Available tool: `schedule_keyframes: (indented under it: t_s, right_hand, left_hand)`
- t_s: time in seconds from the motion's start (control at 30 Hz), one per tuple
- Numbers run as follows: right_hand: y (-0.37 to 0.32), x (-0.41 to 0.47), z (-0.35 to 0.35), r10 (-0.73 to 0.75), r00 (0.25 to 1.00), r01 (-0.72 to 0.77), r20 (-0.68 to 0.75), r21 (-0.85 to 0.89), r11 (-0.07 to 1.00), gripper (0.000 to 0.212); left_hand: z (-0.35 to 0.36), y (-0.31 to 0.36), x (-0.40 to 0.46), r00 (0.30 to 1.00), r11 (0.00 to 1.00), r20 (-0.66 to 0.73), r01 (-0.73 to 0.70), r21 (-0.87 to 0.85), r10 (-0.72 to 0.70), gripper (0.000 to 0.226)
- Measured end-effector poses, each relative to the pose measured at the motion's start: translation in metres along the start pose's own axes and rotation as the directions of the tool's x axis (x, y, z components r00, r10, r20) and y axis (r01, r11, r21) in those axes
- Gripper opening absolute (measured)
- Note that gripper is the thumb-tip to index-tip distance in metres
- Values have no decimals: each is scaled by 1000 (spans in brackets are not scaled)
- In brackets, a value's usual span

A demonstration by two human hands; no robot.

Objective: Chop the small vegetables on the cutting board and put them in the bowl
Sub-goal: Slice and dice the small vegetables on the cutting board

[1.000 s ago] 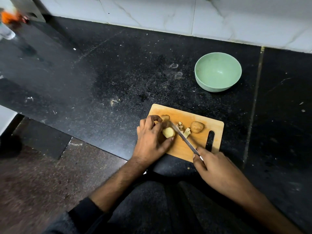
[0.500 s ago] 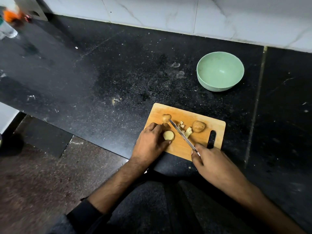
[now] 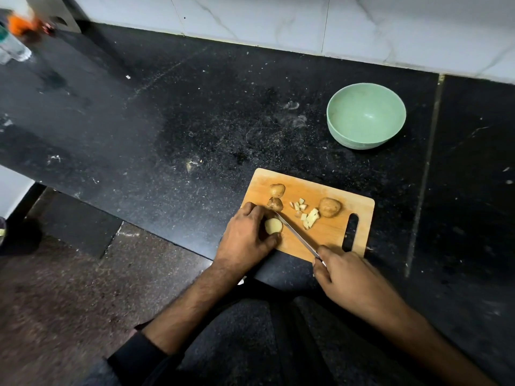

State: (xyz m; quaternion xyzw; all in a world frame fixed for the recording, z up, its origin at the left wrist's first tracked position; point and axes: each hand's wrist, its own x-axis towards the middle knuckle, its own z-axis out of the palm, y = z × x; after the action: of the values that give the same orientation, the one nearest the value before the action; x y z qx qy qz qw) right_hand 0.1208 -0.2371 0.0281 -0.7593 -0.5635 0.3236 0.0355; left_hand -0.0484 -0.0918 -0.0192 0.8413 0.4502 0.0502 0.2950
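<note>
A wooden cutting board (image 3: 334, 240) lies at the near edge of the black counter. My left hand (image 3: 245, 238) holds a cut potato piece (image 3: 273, 226) on the board's left side, pale face up. My right hand (image 3: 348, 280) grips a knife (image 3: 298, 236) whose blade runs diagonally up to the piece. Small pale chopped bits (image 3: 306, 215) lie mid-board. Three brown small potatoes sit on the board: one (image 3: 277, 190) at the far left, one (image 3: 275, 204) just below it, one (image 3: 329, 207) to the right. The pale green bowl (image 3: 366, 119) stands empty beyond the board.
The black stone counter (image 3: 195, 121) stretches left and back to a white tiled wall (image 3: 278, 20). A clear bottle (image 3: 12, 47) and an orange object (image 3: 19, 23) are at the far left corner. The floor lies below the counter edge at left.
My left hand has slid toward the board's near edge with the cut piece, uncovering two small potatoes at the far left. The knife stays beside the piece. The view shifted slightly.
</note>
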Motion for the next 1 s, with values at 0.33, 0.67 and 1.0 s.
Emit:
schedule_keyframes:
  t_s: [0.33,0.67,1.0]
  right_hand:
    - [-15,15,5,-65,997,62,-47,-58,996,23]
    - [-20,21,8,-88,995,85,-39,-84,993,22]
    - [-18,24,10,-31,999,33,28,-95,995,15]
  left_hand:
    - [-2,-3,-1,986,993,-134,91,-73,-100,35]
    - [-1,3,-1,985,995,-140,96,-33,-100,30]
    - [-8,10,-4,982,990,-132,139,9,-137,30]
